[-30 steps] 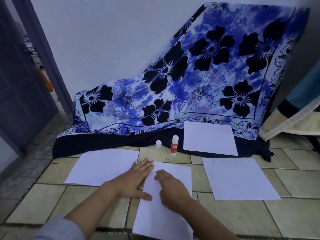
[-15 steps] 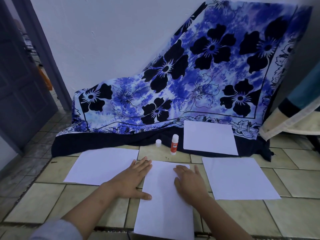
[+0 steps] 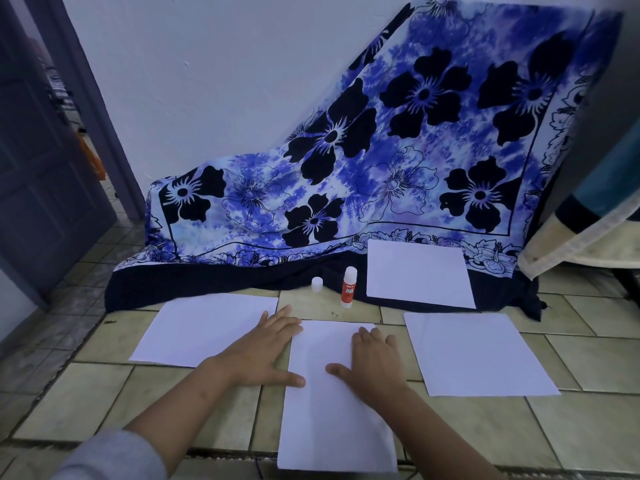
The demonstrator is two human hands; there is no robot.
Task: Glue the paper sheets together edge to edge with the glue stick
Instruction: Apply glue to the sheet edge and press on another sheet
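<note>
Grip: left hand [image 3: 258, 355], right hand [image 3: 372, 362] flat, fingers straight, pressing middle white paper sheet [image 3: 332, 427] on tiled floor [image 3: 104, 403] | step: probably joining it to left white paper sheet [image 3: 204, 327] | next: take uncapped red-and-white glue stick [image 3: 348, 287], standing just beyond.

Open over bare floor [image 3: 502, 431] between centre sheet [image 3: 332, 417] and right sheet [image 3: 478, 355], also across the tiles just short of the glue stick [image 3: 348, 287]. Blocked ahead by that upright stick and the cap [image 3: 317, 284] beside it; closed behind by floral cloth [image 3: 381, 168], at right by a blanket edge [image 3: 585, 240].
</note>
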